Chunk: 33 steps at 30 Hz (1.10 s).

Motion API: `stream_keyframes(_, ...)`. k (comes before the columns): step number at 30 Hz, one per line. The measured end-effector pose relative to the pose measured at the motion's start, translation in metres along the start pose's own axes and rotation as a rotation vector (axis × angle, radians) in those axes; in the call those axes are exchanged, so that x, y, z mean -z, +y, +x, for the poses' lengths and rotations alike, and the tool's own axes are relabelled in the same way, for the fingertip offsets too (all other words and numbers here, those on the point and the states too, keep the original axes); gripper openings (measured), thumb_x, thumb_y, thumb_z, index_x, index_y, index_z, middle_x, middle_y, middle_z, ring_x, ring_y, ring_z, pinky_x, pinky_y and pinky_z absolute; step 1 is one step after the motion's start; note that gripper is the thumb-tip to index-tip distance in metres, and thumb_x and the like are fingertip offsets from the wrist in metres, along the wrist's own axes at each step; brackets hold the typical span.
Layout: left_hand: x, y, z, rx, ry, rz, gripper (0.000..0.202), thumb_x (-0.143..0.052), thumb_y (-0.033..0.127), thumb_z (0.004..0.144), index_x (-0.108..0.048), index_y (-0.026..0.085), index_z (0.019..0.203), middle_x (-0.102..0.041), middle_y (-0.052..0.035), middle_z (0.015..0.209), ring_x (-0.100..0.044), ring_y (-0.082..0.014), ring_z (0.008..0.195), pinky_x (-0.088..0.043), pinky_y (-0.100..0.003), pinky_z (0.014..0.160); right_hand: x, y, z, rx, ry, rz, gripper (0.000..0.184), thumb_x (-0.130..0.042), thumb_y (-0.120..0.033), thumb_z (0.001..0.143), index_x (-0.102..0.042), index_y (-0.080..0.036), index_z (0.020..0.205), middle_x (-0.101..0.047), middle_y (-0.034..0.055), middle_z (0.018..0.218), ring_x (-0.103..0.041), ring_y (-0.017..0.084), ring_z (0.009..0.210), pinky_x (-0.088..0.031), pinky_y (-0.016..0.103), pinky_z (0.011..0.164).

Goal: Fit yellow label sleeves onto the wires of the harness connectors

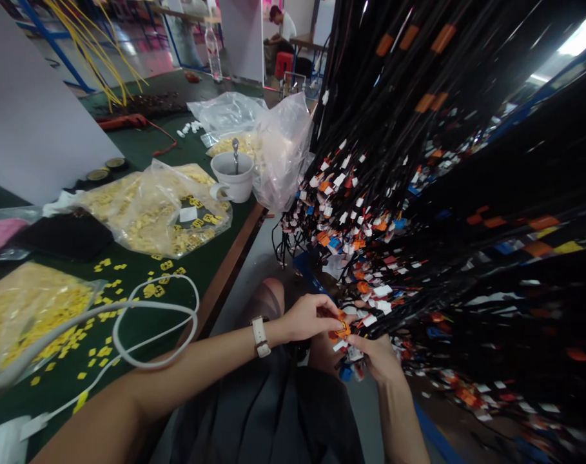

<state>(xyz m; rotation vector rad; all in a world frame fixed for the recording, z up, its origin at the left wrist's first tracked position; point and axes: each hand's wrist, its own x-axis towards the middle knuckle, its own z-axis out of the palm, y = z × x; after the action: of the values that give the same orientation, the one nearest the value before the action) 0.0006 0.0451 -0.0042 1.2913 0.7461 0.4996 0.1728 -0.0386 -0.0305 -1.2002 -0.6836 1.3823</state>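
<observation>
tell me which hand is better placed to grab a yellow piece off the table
Left, probably: the left hand sits nearer the green table and its loose yellow pieces, though it pinches an orange connector; the right hand is farther, under the wires.

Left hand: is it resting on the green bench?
No, the left hand pinches an orange connector among the hanging black wires, off the green bench.

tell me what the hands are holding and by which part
A small orange plastic piece at the end of the hanging black cables: the left grip pinches it from the upper left, the right grip from the lower right.
</observation>
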Motion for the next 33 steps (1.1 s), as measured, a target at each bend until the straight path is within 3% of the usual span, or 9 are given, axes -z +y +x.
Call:
stream_keyframes(4, 0.001, 0.000, -0.001, 0.252, -0.163, -0.102, 0.045, -0.068, 0.048, 0.064, -0.060, 0.012, 0.090, -0.060, -0.0019, 0.070, -0.054, -0.0098, 0.059, -0.041, -0.023, 0.055, -0.001, -0.001, -0.001, -0.009, 0.023, -0.012, 0.058, -0.080, -0.015, 0.053, -0.055, -0.024, 0.105, -0.064, -0.0012, 0.082, -0.060, 0.018, 0.077, -0.049, 0.034, 0.074)
stream_keyframes(8, 0.001, 0.004, -0.004, 0.306, -0.302, -0.195, 0.049, -0.062, 0.058, 0.066, -0.062, 0.013, 0.087, -0.060, -0.0024, 0.073, -0.055, -0.0097, 0.061, -0.040, -0.022, 0.056, -0.001, -0.002, -0.002, 0.009, 0.035, -0.029, 0.058, -0.080, -0.015, 0.052, -0.055, -0.024, 0.104, -0.065, -0.0010, 0.081, -0.060, 0.019, 0.075, -0.049, 0.035, 0.075)
stream_keyframes(17, -0.004, 0.003, -0.002, 0.267, -0.205, -0.181, 0.049, -0.067, 0.055, 0.062, -0.064, 0.010, 0.080, -0.057, -0.0011, 0.064, -0.051, -0.0079, 0.056, -0.040, -0.022, 0.054, -0.001, -0.001, -0.001, 0.015, 0.039, -0.041, 0.062, -0.080, -0.017, 0.051, -0.054, -0.022, 0.108, -0.065, 0.0011, 0.081, -0.061, 0.022, 0.079, -0.049, 0.040, 0.078)
stream_keyframes(25, -0.015, 0.004, -0.006, 0.147, -0.133, -0.012, 0.040, -0.055, 0.051, 0.075, -0.055, 0.011, 0.074, -0.050, 0.0026, 0.056, -0.044, -0.0070, 0.050, -0.033, -0.019, 0.046, 0.001, 0.001, -0.003, -0.005, 0.033, -0.023, 0.056, -0.079, -0.016, 0.052, -0.057, -0.024, 0.103, -0.066, -0.0003, 0.082, -0.063, 0.021, 0.081, -0.049, 0.038, 0.080)
stream_keyframes(30, -0.016, -0.005, -0.006, 0.010, -0.076, 0.215, 0.034, -0.053, 0.045, 0.078, -0.057, 0.011, 0.077, -0.057, -0.0010, 0.068, -0.049, -0.0097, 0.061, -0.034, -0.019, 0.052, 0.003, 0.002, -0.004, -0.016, 0.031, -0.023, 0.057, -0.079, -0.018, 0.053, -0.056, -0.024, 0.105, -0.066, 0.0014, 0.083, -0.063, 0.024, 0.086, -0.048, 0.041, 0.083)
stream_keyframes(33, -0.014, -0.006, -0.006, -0.019, -0.074, 0.246, 0.033, -0.053, 0.044, 0.078, -0.058, 0.011, 0.080, -0.059, -0.0021, 0.073, -0.050, -0.0105, 0.065, -0.035, -0.020, 0.055, 0.004, 0.002, -0.004, -0.017, 0.038, -0.020, 0.059, -0.080, -0.019, 0.052, -0.055, -0.024, 0.105, -0.066, 0.0016, 0.084, -0.062, 0.024, 0.087, -0.048, 0.042, 0.084)
